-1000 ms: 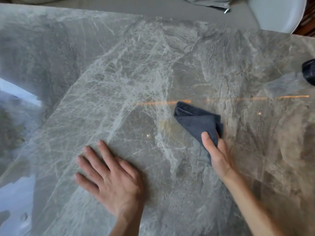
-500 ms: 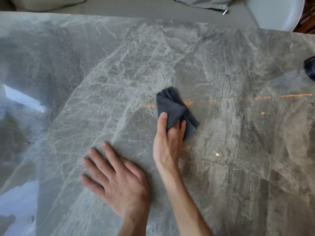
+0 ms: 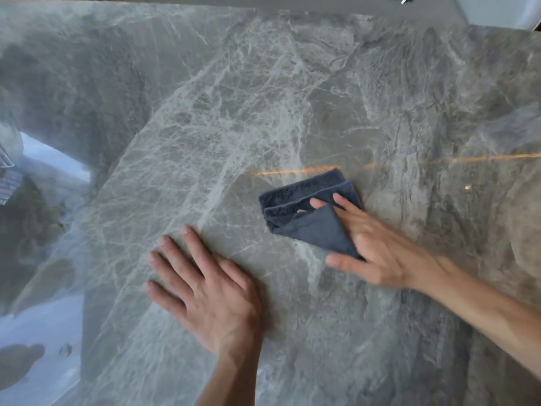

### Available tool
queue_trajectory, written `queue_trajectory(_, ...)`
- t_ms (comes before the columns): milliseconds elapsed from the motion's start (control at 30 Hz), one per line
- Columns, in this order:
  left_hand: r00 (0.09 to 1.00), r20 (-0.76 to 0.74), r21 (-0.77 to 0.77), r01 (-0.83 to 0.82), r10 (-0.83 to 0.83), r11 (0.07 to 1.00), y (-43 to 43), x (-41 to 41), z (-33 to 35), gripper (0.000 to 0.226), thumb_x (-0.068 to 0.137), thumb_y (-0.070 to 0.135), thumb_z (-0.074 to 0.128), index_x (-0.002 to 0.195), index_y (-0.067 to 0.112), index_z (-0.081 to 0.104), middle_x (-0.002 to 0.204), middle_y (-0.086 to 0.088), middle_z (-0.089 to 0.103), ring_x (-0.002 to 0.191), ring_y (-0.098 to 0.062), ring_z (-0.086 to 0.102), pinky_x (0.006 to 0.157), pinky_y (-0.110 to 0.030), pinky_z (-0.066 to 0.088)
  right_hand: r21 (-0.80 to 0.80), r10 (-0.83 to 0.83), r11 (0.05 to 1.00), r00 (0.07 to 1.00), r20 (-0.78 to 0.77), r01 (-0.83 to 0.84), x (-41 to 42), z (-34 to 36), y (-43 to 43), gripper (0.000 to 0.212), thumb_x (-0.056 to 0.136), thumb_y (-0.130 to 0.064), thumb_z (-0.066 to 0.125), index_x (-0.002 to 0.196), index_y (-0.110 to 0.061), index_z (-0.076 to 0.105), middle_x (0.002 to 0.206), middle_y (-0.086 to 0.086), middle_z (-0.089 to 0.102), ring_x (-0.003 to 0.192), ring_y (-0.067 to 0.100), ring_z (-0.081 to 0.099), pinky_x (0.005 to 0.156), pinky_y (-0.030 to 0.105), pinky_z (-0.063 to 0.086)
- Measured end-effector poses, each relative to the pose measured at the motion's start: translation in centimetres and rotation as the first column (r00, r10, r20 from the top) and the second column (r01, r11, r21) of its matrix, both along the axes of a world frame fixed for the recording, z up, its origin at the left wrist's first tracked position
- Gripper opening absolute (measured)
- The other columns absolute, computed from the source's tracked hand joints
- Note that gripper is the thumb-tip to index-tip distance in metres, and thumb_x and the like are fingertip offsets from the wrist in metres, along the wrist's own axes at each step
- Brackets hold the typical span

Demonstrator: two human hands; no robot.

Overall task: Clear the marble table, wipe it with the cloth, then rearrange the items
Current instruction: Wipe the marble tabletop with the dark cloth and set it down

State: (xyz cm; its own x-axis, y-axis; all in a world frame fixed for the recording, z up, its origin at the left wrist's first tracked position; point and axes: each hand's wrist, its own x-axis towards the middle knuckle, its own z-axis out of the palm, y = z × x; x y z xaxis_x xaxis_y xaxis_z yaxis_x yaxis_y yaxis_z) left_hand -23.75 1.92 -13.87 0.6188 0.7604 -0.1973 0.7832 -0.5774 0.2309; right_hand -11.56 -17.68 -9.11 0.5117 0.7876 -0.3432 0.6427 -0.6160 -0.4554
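Step in hand: the person is wiping. The clearing step is judged complete and the rearranging has not yet begun.

Position of the task's thing: the cloth [image 3: 304, 230], dark blue and folded into layers, is lying on the marble table [image 3: 263, 98] directly under the right hand [image 3: 377, 247], to the right of the left hand [image 3: 210, 291] and a little farther from the person. The two are near, not touching.

Right hand: it is pressing the cloth onto the slab with its fingers [image 3: 345, 202] extended and spread, and the thumb is reaching out beside the cloth's near corner. A loose triangular flap is lying over the inner side of the hand. Whether the thumb is pinching that flap cannot be told, as the hand is showing blur. It is judged to be pushing flat, not gripping.

Left hand: it is lying palm down on bare marble, with fingers straight and slightly fanned. It is holding nothing and is apparently bracing the person's weight.

The hands are apart, with a strip of bare marble lying between them.

Next move, as judged: the right hand is going to need even downward pressure while carrying the cloth over the marble beyond both hands and out past the left one. The loose flap is risking a drag or unfolding, so tucking it under is advisable. The patch beneath the left palm is going to require that hand to lift or shift.
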Motion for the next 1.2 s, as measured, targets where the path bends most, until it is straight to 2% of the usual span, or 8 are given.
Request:
queue_trajectory(67,1.0,0.004,-0.004,-0.004,0.004,1.0,0.0,0.0,0.0,0.062,0.093,0.031,0.021,0.154,0.023,0.01,0.163,-0.008,0.005,0.151,-0.029,-0.001,0.121,-0.054,0.002,-0.105,0.006,0.994,0.993,0.116,0.007,-2.6,0.0,0.3,0.076,0.094,-0.065,0.018,0.154,-0.018,0.012,0.162,-0.002,0.009,0.151,0.016,-0.008,0.122,0.047,0.002)
queue_trajectory(200,1.0,0.004,-0.004,-0.009,0.009,1.0,-0.1,0.0,0.1,0.064,0.092,0.031,0.022,0.153,0.024,0.01,0.163,-0.007,0.005,0.151,-0.028,0.0,0.121,-0.055,0.003,-0.126,-0.258,0.953,0.956,0.142,0.276,-7.5,0.1,3.4,0.08,0.089,-0.07,0.001,0.154,-0.024,0.005,0.163,-0.005,-0.009,0.149,0.025,-0.018,0.118,0.057,0.0)
queue_trajectory(300,1.0,-0.006,-0.006,-0.008,0.008,1.0,0.0,0.2,0.3,0.065,0.09,0.032,0.022,0.154,0.024,0.01,0.163,-0.007,0.004,0.151,-0.028,0.0,0.12,-0.056,0.005,-0.044,-0.456,0.885,0.882,0.118,0.464,-8.5,-0.6,5.1,0.067,0.093,-0.066,0.003,0.153,-0.037,0.008,0.163,-0.004,-0.009,0.149,0.028,-0.017,0.117,0.06,-0.003)
queue_trajectory(367,1.0,-0.012,-0.009,-0.003,0.003,1.0,0.1,0.2,0.2,0.066,0.09,0.032,0.022,0.154,0.024,0.01,0.163,-0.007,0.004,0.151,-0.028,0.0,0.121,-0.055,0.004,-0.064,-0.535,0.828,0.819,0.208,0.557,-7.8,-1.4,6.0,0.062,0.093,-0.067,0.011,0.15,-0.045,0.009,0.163,0.003,-0.009,0.148,0.035,-0.015,0.116,0.063,-0.002)
queue_trajectory(500,1.0,-0.014,-0.003,0.004,-0.004,1.0,0.2,0.0,0.1,0.066,0.091,0.031,0.024,0.154,0.024,0.008,0.163,-0.008,0.003,0.151,-0.028,-0.001,0.121,-0.055,0.004,-0.181,-0.491,0.787,0.776,0.397,0.59,-5.9,-2.9,8.7,0.065,0.089,-0.073,0.018,0.149,-0.049,0.01,0.163,0.008,0.002,0.147,0.046,-0.005,0.11,0.072,0.006)
queue_trajectory(767,1.0,0.01,0.001,0.003,-0.003,1.0,0.0,0.0,-0.1,0.066,0.089,0.032,0.024,0.154,0.022,0.012,0.163,-0.009,0.006,0.151,-0.029,0.001,0.12,-0.056,0.004,-0.101,-0.571,0.742,0.703,0.425,0.663,-0.9,-3.5,9.2,0.064,0.086,-0.074,0.027,0.145,-0.058,0.008,0.164,0.001,0.0,0.147,0.042,-0.01,0.109,0.073,0.001)
queue_trajectory(1067,1.0,0.0,-0.011,0.005,-0.005,1.0,0.0,0.0,0.0,0.065,0.091,0.032,0.02,0.154,0.022,0.01,0.163,-0.009,0.005,0.151,-0.03,0.0,0.12,-0.057,0.004,-0.107,-0.799,0.412,0.416,0.434,0.905,2.1,-3.7,1.4,0.059,0.088,-0.074,0.016,0.142,-0.06,0.0,0.163,0.001,-0.002,0.147,0.044,-0.008,0.11,0.072,0.002)
queue_trajectory(1200,1.0,0.0,-0.034,0.001,-0.001,0.999,0.0,-0.1,0.1,0.066,0.091,0.032,0.023,0.154,0.024,0.008,0.163,-0.009,0.003,0.151,-0.029,-0.001,0.12,-0.057,0.004,-0.135,-0.808,0.374,0.394,0.437,0.918,-4.1,-3.3,1.7,0.061,0.089,-0.072,0.014,0.145,-0.056,-0.002,0.164,0.003,-0.001,0.147,0.043,-0.004,0.111,0.07,0.008)
